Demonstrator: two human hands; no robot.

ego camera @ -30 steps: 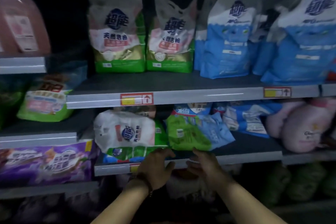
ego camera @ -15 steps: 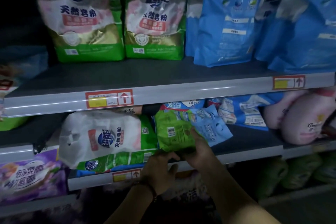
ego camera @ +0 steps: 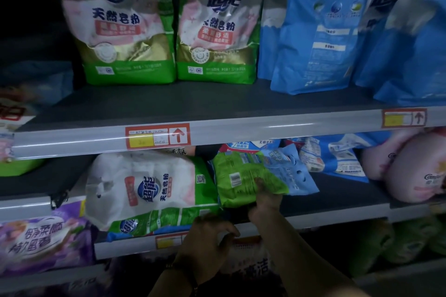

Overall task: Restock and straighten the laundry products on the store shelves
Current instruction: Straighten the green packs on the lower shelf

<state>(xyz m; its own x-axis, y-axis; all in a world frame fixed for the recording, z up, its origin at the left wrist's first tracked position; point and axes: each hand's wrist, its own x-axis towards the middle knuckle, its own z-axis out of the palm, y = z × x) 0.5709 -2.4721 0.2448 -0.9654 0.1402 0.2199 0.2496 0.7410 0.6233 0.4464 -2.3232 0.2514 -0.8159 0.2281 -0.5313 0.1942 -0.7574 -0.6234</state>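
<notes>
Middle shelf: green pouch lying flat near front edge, overlapping blue pouch to its right, just right of white-and-green detergent bag. Right hand closed on green pouch's near right corner, fingers on top. Left hand half curled at shelf lip, holding nothing visible. Upper shelf: upright bags.

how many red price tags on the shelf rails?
3. One red price tag on the upper rail, centre-left; another on that rail, far right; a third on the lower rail, partly hidden by the left hand.
</notes>
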